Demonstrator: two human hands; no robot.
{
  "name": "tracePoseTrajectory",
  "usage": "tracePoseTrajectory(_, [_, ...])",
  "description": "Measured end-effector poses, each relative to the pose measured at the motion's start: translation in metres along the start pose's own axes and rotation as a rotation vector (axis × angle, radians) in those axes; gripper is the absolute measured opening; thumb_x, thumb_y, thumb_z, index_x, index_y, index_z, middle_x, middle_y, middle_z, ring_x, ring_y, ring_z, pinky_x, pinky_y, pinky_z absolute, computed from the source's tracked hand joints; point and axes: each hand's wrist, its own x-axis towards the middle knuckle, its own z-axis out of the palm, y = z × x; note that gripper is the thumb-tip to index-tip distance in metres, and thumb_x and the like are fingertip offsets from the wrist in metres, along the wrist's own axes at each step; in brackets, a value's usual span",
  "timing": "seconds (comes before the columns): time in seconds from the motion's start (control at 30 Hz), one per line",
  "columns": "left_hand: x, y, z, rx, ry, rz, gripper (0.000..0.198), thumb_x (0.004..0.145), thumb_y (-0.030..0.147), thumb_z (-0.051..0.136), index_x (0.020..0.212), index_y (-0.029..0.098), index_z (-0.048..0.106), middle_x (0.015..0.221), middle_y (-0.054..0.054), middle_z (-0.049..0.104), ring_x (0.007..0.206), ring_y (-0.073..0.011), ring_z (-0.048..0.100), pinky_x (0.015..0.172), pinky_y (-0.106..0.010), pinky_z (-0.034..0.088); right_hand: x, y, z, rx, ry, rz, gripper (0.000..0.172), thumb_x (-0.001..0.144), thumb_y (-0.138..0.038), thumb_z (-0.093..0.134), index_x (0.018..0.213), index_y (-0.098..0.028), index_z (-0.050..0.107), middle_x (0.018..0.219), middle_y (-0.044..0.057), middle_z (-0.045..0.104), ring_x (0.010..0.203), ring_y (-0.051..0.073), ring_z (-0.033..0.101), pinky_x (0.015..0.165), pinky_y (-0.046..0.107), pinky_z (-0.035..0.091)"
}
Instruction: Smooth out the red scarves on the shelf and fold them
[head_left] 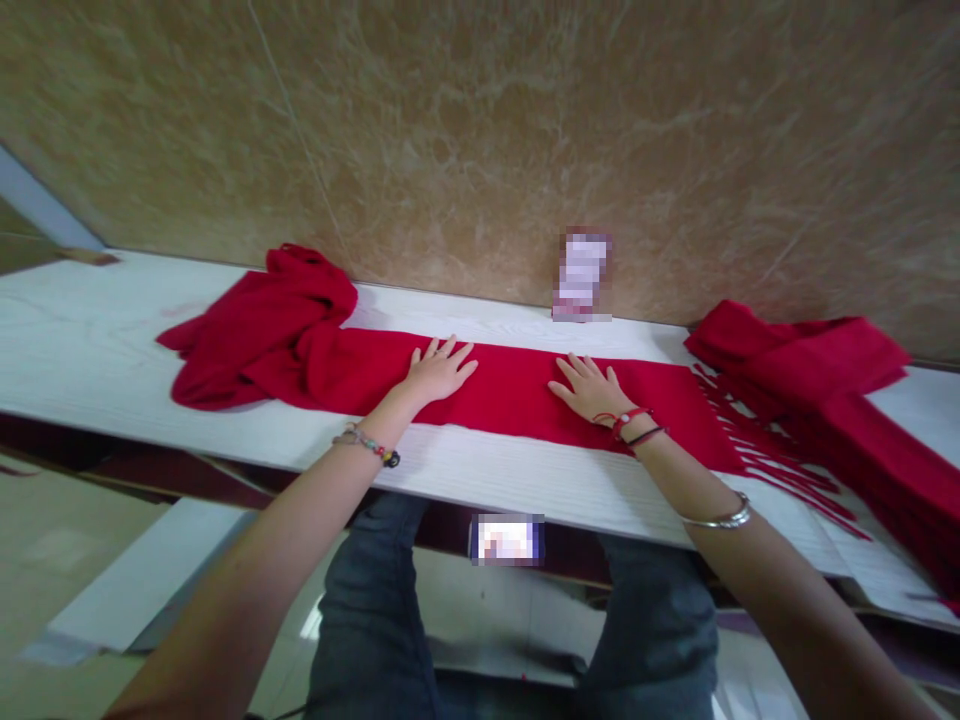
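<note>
On the head camera I have the red scarf (517, 395) laid lengthwise along a white table (75, 330), its middle stretch flat under both hands. The left hand (441, 372) is palm down on that stretch, fingers spread (a ring shows on one of them). The right hand (589, 387) also lies palm down on it, nearer the fringed end, with its fingers fanned apart; I see neither hand pinching the cloth.

At the scarf's left end the fabric gathers into a loose heap (262, 335). Its other end finishes in a fringe (795, 490) of thin strands, and just beside those lies another length of red cloth (802, 350), folded over itself; I can't tell whether the strands run beneath it.

Beyond the scarf, by the marbled wall (450, 140), I get an upright phone-like rectangle (582, 272), and on the near side, below the table's edge, a bright rectangle (507, 540). Both are broken into coarse blocks, so any label or writing on them is unreadable to me.

Also on the scarf's near side are the wearer's grey-trousered legs (375, 610), a beaded bracelet (366, 443) on the left wrist, and a silver bangle (724, 517) on the right forearm (red and dark bands sit closer to the hand).
</note>
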Motion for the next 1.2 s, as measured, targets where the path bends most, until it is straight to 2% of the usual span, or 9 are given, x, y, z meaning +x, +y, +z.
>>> tracePoseTrajectory(0.17, [0.000,-0.001,0.001,0.007,0.003,0.011,0.059,0.089,0.053,0.016,0.143,0.031,0.020,0.153,-0.003,0.009,0.138,-0.0322,0.010,0.107,-0.055,0.014,-0.002,-0.001,-0.002,-0.016,0.100,0.057,0.061,0.090,-0.050,0.029,0.141,-0.017,0.027,0.150,0.012,0.019,0.136,0.031,0.017,0.101,0.061,0.024])
tracePoseTrajectory(0.33, [0.001,-0.001,0.000,0.023,-0.005,0.019,0.059,0.090,0.053,0.015,0.144,0.029,0.018,0.152,-0.005,0.009,0.137,-0.0342,0.009,0.106,-0.056,0.014,-0.004,-0.002,-0.003,-0.023,0.001,0.006,0.056,0.091,-0.048,0.028,0.139,-0.021,0.032,0.148,0.010,0.026,0.134,0.031,0.022,0.100,0.064,0.024])
tracePoseTrajectory(0.5, [0.000,-0.004,-0.001,0.046,-0.019,0.052,0.059,0.090,0.052,0.017,0.144,0.028,0.018,0.152,-0.005,0.008,0.137,-0.0337,0.009,0.106,-0.056,0.015,-0.008,-0.004,-0.003,0.013,0.053,0.012,0.060,0.089,-0.049,0.032,0.139,-0.017,0.032,0.148,0.013,0.024,0.135,0.033,0.019,0.100,0.066,0.022])
tracePoseTrajectory(0.63, [-0.003,-0.005,0.002,0.067,0.111,0.080,0.055,0.091,0.047,0.018,0.142,0.025,0.027,0.151,-0.006,0.017,0.137,-0.0308,0.016,0.106,-0.054,0.018,-0.015,-0.014,-0.008,0.092,0.073,-0.270,0.062,0.087,-0.047,0.041,0.140,-0.018,0.030,0.148,0.013,0.024,0.136,0.030,0.020,0.103,0.059,0.025])
tracePoseTrajectory(0.73, [-0.005,-0.004,0.003,0.051,0.123,0.076,0.054,0.092,0.046,0.019,0.141,0.025,0.029,0.150,-0.006,0.019,0.137,-0.0296,0.018,0.106,-0.054,0.019,-0.022,-0.022,-0.016,0.174,0.040,-0.601,0.056,0.085,-0.042,0.049,0.134,-0.015,0.043,0.141,0.014,0.039,0.131,0.024,0.033,0.105,0.045,0.031])
tracePoseTrajectory(0.8, [-0.005,-0.004,0.003,0.040,0.121,0.074,0.054,0.092,0.046,0.020,0.141,0.025,0.029,0.150,-0.006,0.019,0.136,-0.0297,0.018,0.106,-0.054,0.019,-0.027,-0.025,-0.022,0.196,0.054,-0.714,0.052,0.082,-0.040,0.054,0.127,-0.013,0.051,0.131,0.015,0.050,0.122,0.022,0.045,0.101,0.039,0.037])
tracePoseTrajectory(0.93, [-0.004,-0.008,0.001,0.020,0.092,0.090,0.054,0.091,0.046,0.021,0.141,0.026,0.027,0.151,-0.005,0.018,0.137,-0.0282,0.017,0.107,-0.053,0.018,-0.040,-0.025,-0.031,0.100,0.061,-0.744,0.040,0.078,-0.024,0.056,0.115,-0.012,0.060,0.111,0.014,0.062,0.102,0.021,0.057,0.088,0.037,0.047])
tracePoseTrajectory(1.07, [0.003,-0.006,-0.015,0.008,-0.052,0.069,0.057,0.089,0.050,0.026,0.141,0.028,0.026,0.151,-0.006,0.015,0.137,-0.0304,0.015,0.106,-0.053,0.019,-0.045,-0.027,-0.033,-0.006,0.057,-0.717,0.040,0.075,-0.009,0.049,0.113,-0.013,0.062,0.109,0.013,0.062,0.098,0.020,0.058,0.081,0.034,0.049])
tracePoseTrajectory(1.2, [0.020,0.017,-0.037,0.046,-0.117,0.154,0.059,0.087,0.049,0.035,0.140,0.024,0.032,0.150,-0.007,0.020,0.136,-0.0262,0.022,0.108,-0.038,0.022,-0.045,-0.029,-0.033,-0.021,0.057,-0.720,0.043,0.075,-0.008,0.047,0.116,-0.014,0.060,0.110,0.012,0.062,0.099,0.020,0.057,0.082,0.034,0.048])
